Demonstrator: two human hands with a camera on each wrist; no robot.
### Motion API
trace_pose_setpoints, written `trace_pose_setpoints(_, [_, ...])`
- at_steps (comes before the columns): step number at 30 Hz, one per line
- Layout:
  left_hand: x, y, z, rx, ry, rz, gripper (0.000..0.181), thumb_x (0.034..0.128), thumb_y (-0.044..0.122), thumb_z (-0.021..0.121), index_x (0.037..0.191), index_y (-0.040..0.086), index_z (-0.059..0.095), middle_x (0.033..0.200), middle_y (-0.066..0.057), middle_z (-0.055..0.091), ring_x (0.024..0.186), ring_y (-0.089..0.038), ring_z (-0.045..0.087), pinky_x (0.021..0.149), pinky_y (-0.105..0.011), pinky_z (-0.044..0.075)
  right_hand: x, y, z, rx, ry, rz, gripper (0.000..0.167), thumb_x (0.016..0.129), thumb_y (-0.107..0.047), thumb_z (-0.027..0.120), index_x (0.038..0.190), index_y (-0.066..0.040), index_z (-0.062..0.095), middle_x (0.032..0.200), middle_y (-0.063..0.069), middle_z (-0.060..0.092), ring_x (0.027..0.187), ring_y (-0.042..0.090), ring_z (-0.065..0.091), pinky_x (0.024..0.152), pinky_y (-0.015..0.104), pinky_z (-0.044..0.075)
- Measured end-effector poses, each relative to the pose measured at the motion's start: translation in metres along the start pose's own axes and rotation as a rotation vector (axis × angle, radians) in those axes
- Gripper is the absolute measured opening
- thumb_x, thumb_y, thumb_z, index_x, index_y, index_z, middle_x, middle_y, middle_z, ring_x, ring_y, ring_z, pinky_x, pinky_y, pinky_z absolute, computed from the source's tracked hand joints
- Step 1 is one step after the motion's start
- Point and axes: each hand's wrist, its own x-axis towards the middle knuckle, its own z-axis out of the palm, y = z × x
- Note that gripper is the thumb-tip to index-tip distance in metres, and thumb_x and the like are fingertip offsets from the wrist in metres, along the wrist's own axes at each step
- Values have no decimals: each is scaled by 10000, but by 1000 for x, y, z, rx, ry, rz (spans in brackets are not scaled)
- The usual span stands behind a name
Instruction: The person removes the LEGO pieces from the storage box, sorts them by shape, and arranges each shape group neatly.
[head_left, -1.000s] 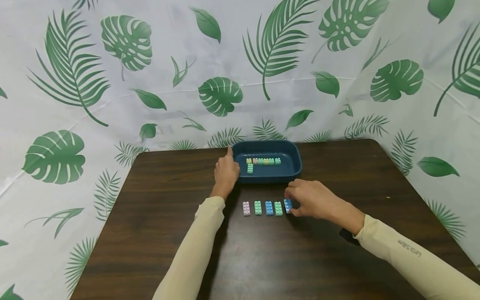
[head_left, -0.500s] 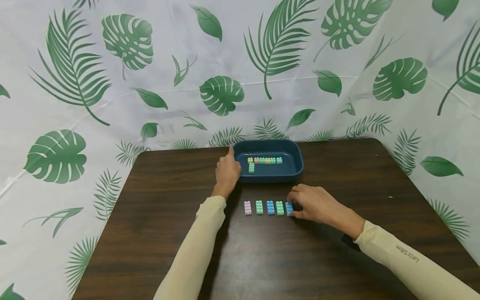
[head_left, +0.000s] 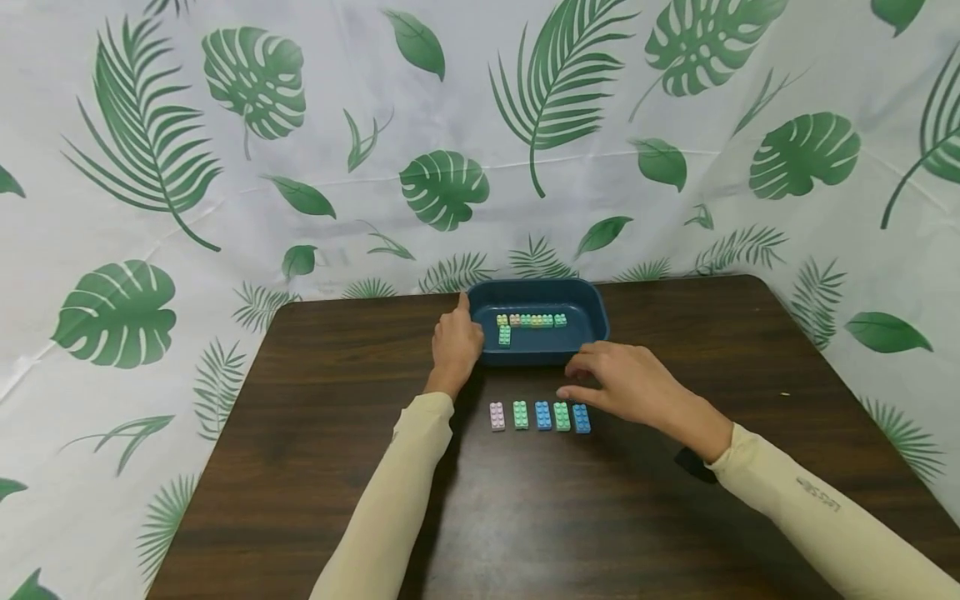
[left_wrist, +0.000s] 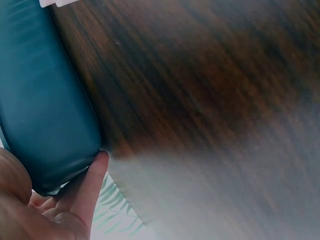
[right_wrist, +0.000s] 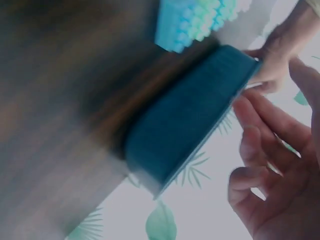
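Note:
My left hand [head_left: 456, 343] rests against the left end of a dark blue bin [head_left: 536, 358]. One straight finger runs along the bin's end wall, as the left wrist view also shows. My right hand [head_left: 626, 379] hovers near the bin's front right, its fingers loosely bent and holding nothing. Below it, toy building bricks stand in a row on the table: a pink brick [head_left: 497, 417], a green brick [head_left: 521, 415], a blue brick [head_left: 543, 415], another green brick [head_left: 562, 416] and a second blue brick [head_left: 581, 418] at the right end.
Inside the bin lie several more bricks, with a green brick [head_left: 505, 336] in front of a row of small ones. The dark wooden table [head_left: 337, 400] meets a leaf-print cloth [head_left: 337, 125] behind. A tiny yellow speck [head_left: 784, 394] lies at the right.
My right hand has let go of the rightmost blue brick, leaving it in the row, and has moved up toward the bin. My left hand has stayed at the bin.

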Motion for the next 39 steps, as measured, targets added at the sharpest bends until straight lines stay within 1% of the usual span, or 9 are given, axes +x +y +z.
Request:
trace_pose_setpoints(3, [0, 1, 0, 4, 14, 3, 679, 1035, 63, 537, 1676, 134, 324, 539, -49, 510, 459, -165, 342, 457, -315, 258, 18, -2, 1, 46, 102, 10, 332, 964, -498, 740, 1094, -200, 809, 992, -30, 735, 824, 114, 673, 646, 311, 535])
trace_pose_setpoints(5, [-1, 2, 0, 12, 20, 3, 672, 1040, 72, 546, 1674, 137, 332, 552, -60, 526, 462, -167, 354, 459, -311, 261, 31, -4, 6, 78, 145, 14, 295, 988, -462, 724, 1119, -211, 804, 1012, -31, 739, 847, 128, 678, 666, 325, 542])
trace_pose_setpoints(10, [-3, 3, -1, 24, 7, 1, 673, 1047, 84, 563, 1674, 128, 325, 600, -82, 575, 507, -197, 441, 484, -325, 314, 64, -4, 26, 183, 164, 6, 239, 1036, -379, 681, 1169, -211, 787, 1038, -31, 741, 810, 122, 644, 698, 334, 526])
trace_pose_setpoints(13, [-2, 4, -2, 27, 9, 5, 678, 1043, 84, 577, 1672, 121, 327, 615, -87, 590, 526, -209, 469, 499, -337, 340, 84, -1, 35, 229, 146, 31, 251, 1043, -339, 678, 1209, -182, 782, 1056, -16, 738, 758, 118, 613, 668, 330, 500])
trace_pose_setpoints(17, [-1, 6, -1, 27, 0, 12, 680, 1039, 79, 558, 1675, 121, 320, 604, -86, 585, 504, -202, 433, 487, -334, 323, 106, 3, 40, 247, 106, 106, 258, 1036, -279, 693, 1224, -135, 797, 1034, 11, 725, 744, 139, 607, 632, 326, 481])
trace_pose_setpoints(23, [-3, 4, -1, 37, 1, 22, 672, 1040, 85, 562, 1671, 113, 331, 607, -80, 580, 522, -213, 457, 503, -342, 337, 129, 1, 51, 193, 5, 212, 264, 976, -316, 774, 1181, -157, 824, 961, 18, 689, 784, 162, 634, 671, 338, 528])
trace_pose_setpoints(29, [-3, -1, -1, 56, -8, 42, 679, 1038, 97, 572, 1671, 103, 326, 606, -82, 589, 526, -213, 469, 502, -339, 337, 137, -1, 63, 127, -69, 285, 316, 924, -389, 823, 1163, -181, 823, 1049, 14, 729, 828, 165, 695, 711, 371, 589])
trace_pose_setpoints(34, [-4, -2, -1, 56, 10, 13, 662, 1024, 83, 565, 1656, 108, 371, 696, -140, 653, 545, -231, 490, 501, -351, 342, 139, -2, 68, 144, -108, 297, 364, 907, -426, 833, 1189, -196, 815, 1070, 5, 742, 852, 163, 700, 715, 372, 589])
trace_pose_setpoints(39, [-1, 1, 0, 49, 14, 31, 667, 1020, 76, 550, 1660, 111, 361, 693, -142, 644, 544, -234, 479, 498, -350, 332, 142, 1, 65, 128, -107, 321, 319, 901, -402, 844, 1159, -216, 825, 1067, -12, 767, 850, 166, 708, 703, 373, 587])
